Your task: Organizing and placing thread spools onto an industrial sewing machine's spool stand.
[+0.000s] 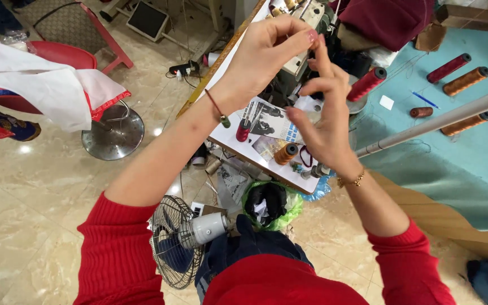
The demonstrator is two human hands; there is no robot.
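Note:
My left hand (pixel 266 48) is raised over the white sewing table (pixel 238 144), thumb and forefinger pinched together near the sewing machine (pixel 297 59); what they pinch is too fine to see, perhaps thread. My right hand (pixel 323 121) is held up just beside it, forefinger pointing up and almost touching the left fingertips, other fingers loosely spread. A dark red thread cone (pixel 366 84) stands right behind the right hand. Both arms wear red sleeves; the left wrist has a cord bracelet, the right a gold one.
An orange spool (pixel 285 153) and a red spool (pixel 243 130) stand on the table beside printed papers. More spools (pixel 465 80) lie on a teal surface at right, crossed by a grey pipe (pixel 441 120). A floor fan (pixel 179 240), green bag (pixel 270 203) and stool with cloth (pixel 63 85) are below and left.

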